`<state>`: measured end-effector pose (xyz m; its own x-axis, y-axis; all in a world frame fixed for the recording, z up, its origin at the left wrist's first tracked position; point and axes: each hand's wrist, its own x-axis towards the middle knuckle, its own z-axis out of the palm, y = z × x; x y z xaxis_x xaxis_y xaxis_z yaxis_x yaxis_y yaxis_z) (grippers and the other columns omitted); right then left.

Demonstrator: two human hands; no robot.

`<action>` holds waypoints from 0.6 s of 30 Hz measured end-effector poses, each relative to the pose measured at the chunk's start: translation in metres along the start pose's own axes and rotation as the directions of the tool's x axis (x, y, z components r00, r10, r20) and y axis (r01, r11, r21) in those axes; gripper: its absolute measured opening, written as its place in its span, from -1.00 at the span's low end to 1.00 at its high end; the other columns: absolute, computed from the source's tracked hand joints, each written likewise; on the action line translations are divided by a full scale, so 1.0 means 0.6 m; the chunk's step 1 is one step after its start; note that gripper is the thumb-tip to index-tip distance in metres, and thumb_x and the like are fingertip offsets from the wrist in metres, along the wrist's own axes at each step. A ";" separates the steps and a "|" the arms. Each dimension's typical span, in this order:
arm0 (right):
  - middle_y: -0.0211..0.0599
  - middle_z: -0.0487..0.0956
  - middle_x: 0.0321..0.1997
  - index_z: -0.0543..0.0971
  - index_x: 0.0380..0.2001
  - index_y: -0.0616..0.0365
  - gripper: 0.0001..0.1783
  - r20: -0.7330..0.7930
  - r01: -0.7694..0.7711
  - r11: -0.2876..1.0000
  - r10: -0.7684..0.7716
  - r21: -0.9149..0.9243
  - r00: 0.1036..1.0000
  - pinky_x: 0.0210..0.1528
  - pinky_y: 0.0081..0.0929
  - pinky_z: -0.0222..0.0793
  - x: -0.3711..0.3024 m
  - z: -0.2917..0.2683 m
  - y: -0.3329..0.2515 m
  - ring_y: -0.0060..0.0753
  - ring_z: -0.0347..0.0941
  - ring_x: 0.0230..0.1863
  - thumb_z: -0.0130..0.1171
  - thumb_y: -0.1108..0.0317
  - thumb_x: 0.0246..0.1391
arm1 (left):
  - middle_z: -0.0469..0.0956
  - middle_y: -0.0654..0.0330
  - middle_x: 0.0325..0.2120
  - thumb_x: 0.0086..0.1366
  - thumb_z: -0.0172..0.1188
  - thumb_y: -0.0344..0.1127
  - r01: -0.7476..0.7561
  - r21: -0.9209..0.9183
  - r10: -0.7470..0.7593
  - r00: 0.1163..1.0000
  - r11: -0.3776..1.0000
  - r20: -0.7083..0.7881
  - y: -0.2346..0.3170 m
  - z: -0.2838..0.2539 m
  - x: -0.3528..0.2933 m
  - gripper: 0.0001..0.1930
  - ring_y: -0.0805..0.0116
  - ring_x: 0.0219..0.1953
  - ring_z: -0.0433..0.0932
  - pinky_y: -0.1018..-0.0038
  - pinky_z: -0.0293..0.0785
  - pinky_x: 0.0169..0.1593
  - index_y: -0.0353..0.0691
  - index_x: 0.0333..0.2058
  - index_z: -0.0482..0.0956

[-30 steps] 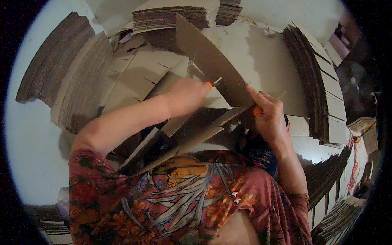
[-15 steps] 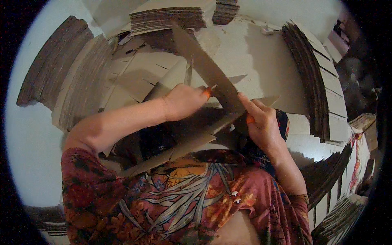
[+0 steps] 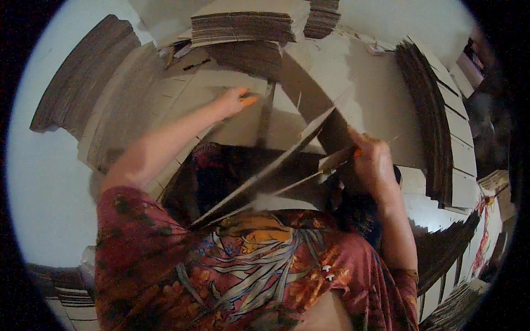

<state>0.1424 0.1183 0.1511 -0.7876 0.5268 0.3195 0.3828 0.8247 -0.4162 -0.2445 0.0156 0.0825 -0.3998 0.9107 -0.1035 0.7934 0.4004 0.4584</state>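
My right hand is closed around brown cardboard pieces, with orange coverings on its fingers. One long cardboard strip slants from that hand up toward the far side. Other narrow cardboard strips cross it and run down toward my shirt at the left, forming a partly spread, slotted lattice. My left hand is apart from these strips, farther off and to the left. It is slightly blurred, its orange-covered thumb and finger parted with nothing visible between them. Under it lie flat slotted cardboard sheets.
Tall cardboard stacks stand at the left, at the far side and at the right. Another stack lies near my right elbow. A small dark tool rests on the far-left cardboard.
My left hand has moved away from the strips, up and to the left. The strips in my right hand have swung and spread apart, and the view has shifted slightly.
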 end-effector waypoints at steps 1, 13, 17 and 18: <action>0.12 0.50 -0.29 0.46 -0.08 0.23 -0.48 0.040 -0.016 1.000 0.015 0.018 0.999 -0.18 -0.40 0.34 0.003 0.005 -0.004 0.06 0.45 -0.24 -0.09 0.67 -0.23 | 0.40 0.00 -0.09 0.17 0.10 -0.01 0.046 0.113 -0.040 0.998 0.992 -0.054 -0.056 0.006 -0.001 -0.45 0.13 -0.06 0.42 0.30 0.40 -0.07 -0.27 0.01 0.30; 0.13 0.52 -0.23 0.43 -0.04 0.25 -0.62 0.039 -0.134 0.951 0.128 0.280 0.991 -0.12 -0.46 0.32 0.003 0.051 0.051 -0.05 0.49 -0.15 0.03 0.52 0.00 | 0.53 0.00 -0.29 0.14 0.06 -0.23 0.285 0.377 -0.224 0.955 0.882 -0.196 -0.158 0.024 0.041 -0.68 0.05 -0.22 0.51 0.20 0.40 -0.17 -0.14 -0.12 0.47; 0.14 0.51 -0.29 0.40 0.01 0.14 -0.59 0.029 -0.153 0.965 0.151 0.215 0.988 -0.21 -0.40 0.35 -0.010 0.031 0.034 0.08 0.48 -0.23 0.03 0.50 0.02 | 0.54 0.03 -0.36 0.13 0.03 -0.30 0.266 0.384 -0.182 0.953 0.884 -0.240 -0.030 -0.053 0.012 -0.76 0.13 -0.28 0.52 0.23 0.43 -0.25 -0.10 -0.20 0.53; 0.15 0.51 -0.31 0.40 0.02 0.11 -0.58 0.001 -0.120 0.965 0.123 0.232 0.992 -0.23 -0.38 0.35 -0.014 0.022 0.021 0.11 0.47 -0.25 0.03 0.50 0.02 | 0.54 0.05 -0.39 0.13 0.02 -0.30 0.250 0.265 -0.198 0.958 0.931 -0.209 -0.017 -0.065 0.009 -0.77 0.17 -0.32 0.52 0.25 0.44 -0.29 -0.12 -0.22 0.53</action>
<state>0.1476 0.1214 0.1321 -0.7355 0.6236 0.2648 0.3518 0.6855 -0.6374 -0.2728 0.0121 0.1117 -0.6357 0.7719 -0.0054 0.7605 0.6275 0.1670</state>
